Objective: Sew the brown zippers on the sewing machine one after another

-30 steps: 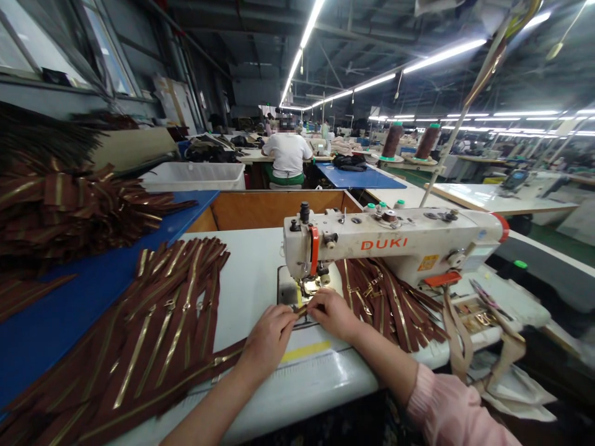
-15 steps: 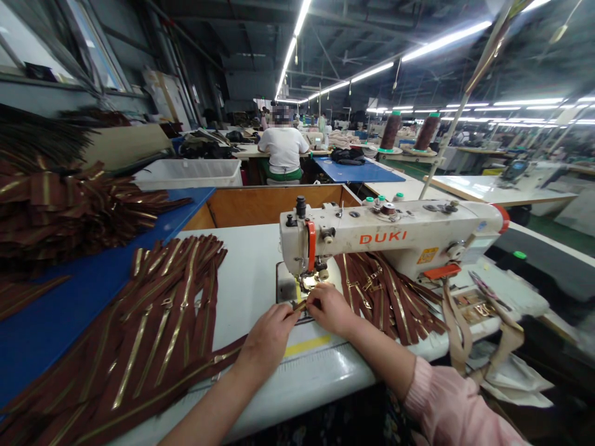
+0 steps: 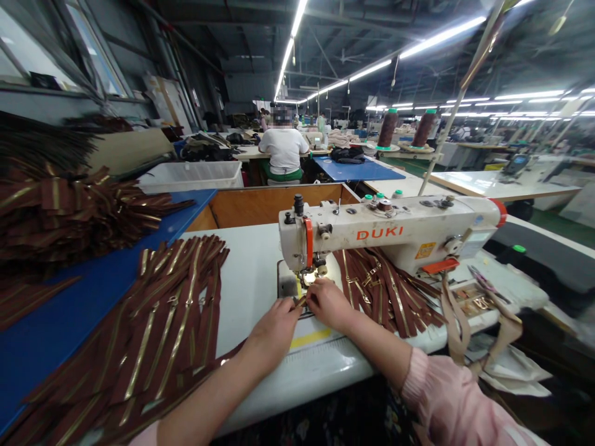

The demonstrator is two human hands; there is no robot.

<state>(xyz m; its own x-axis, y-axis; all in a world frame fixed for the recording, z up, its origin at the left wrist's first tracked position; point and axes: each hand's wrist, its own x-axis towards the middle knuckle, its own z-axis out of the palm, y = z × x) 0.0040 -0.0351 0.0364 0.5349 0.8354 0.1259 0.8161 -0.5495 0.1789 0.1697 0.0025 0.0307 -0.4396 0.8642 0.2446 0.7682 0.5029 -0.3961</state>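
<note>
Just in front of the needle of the white sewing machine [image 3: 339,232], both my hands pinch the end of a brown zipper [image 3: 302,301]. My left hand [image 3: 276,328] grips it from the left with fingers closed. My right hand [image 3: 329,305] is closed on the same end, close to the lit presser foot [image 3: 312,279]. From my left hand the zipper trails toward the pile of brown zippers with gold teeth [image 3: 171,322], partly hidden under my left forearm. More brown zippers [image 3: 385,288] lie under the machine arm, to the right of my right hand.
A large heap of brown zippers [image 3: 69,217] lies on the blue table [image 3: 51,347] at left. Scissors [image 3: 483,279] and a small parts tray [image 3: 474,300] sit at right, with beige straps [image 3: 458,322] hanging nearby. A seated person [image 3: 283,150] works ahead.
Both hands have moved slightly up toward the needle, still pinching the zipper end. My left forearm now covers more of the trailing zipper.
</note>
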